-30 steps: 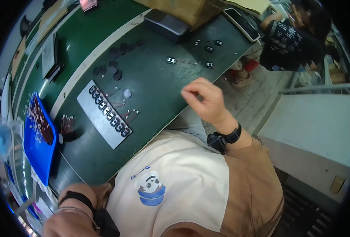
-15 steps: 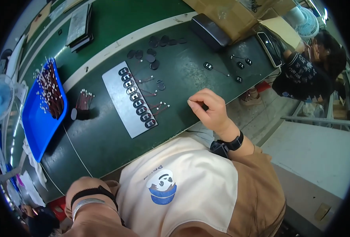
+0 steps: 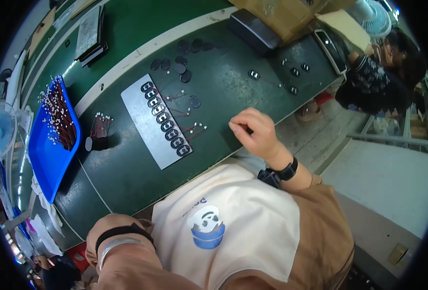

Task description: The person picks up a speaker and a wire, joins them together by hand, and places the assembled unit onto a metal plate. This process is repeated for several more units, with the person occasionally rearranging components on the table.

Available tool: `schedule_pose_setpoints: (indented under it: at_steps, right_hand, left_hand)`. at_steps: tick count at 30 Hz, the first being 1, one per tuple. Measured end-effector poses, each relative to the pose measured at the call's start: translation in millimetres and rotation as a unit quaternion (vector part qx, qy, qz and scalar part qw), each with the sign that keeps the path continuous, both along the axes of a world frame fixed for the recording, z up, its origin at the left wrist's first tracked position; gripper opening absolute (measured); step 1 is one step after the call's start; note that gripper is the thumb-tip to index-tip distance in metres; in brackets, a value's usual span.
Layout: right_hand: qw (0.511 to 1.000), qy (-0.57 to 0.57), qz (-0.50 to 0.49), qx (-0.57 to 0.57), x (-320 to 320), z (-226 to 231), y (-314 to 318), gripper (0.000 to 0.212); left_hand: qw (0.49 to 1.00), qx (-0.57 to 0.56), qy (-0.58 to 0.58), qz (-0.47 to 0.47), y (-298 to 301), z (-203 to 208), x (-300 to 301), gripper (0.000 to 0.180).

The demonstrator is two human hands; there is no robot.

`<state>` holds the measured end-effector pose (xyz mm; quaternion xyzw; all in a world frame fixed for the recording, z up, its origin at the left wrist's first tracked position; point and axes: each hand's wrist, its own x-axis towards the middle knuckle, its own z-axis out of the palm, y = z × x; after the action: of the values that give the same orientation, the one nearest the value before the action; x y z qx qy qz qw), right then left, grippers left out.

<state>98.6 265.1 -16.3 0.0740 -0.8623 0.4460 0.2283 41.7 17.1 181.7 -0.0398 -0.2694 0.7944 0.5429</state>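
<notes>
Green table: its near edge (image 3: 209,165) slants up from lower left to upper right, passing beneath the right hand. A wide stretch of top (image 3: 218,92) lies between the board and the loose parts at the far right; only a narrow strip separates the board's lower end from the near edge.
Blue tray: on the left (image 3: 44,164), long axis roughly up and down the view, wires heaped in its upper part.
White board: left of centre on the table (image 3: 150,130), long axis running steeply from upper left to lower right, lower end toward the person.
Left hand: at lower left beside the near edge (image 3: 103,225), wrist bent; fingers hidden, so their state cannot be told.
Right hand: over the near edge, right of the board and apart from it (image 3: 255,133). Fingers curled in, thumb against forefinger; no held thing can be made out. Forearm enters from lower right.
Wire bundle: between tray and board (image 3: 101,126).
Black ovals: in a row along the board's right side (image 3: 161,119), their wires trailing right.
</notes>
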Motion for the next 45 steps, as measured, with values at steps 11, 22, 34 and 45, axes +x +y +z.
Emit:
schedule_pose_setpoints:
  at_steps: [11, 22, 34, 45]
  right_hand:
    - [0.999, 0.026, 0.016, -0.018, -9, -1, -5, 0.008]
    - [1.0, 0.019, 0.018, -0.009, 0, -1, 1, 0.009]
    - [0.999, -0.016, 0.016, -0.035, -1, 5, -4, 0.007]
    - [0.978, -0.112, 0.084, -0.156, -49, 27, -13, 0.001]
  left_hand:
    - [0.98, 0.029, 0.153, 0.125, 3, -21, -11, 0.019]
    - [0.92, 0.075, 0.296, 0.244, 7, -45, -1, 0.014]
    - [0.78, 0.031, 0.477, 0.404, -15, -59, -21, 0.008]
    - [0.109, -0.699, 0.664, 0.241, -10, -134, -94, 0.025]
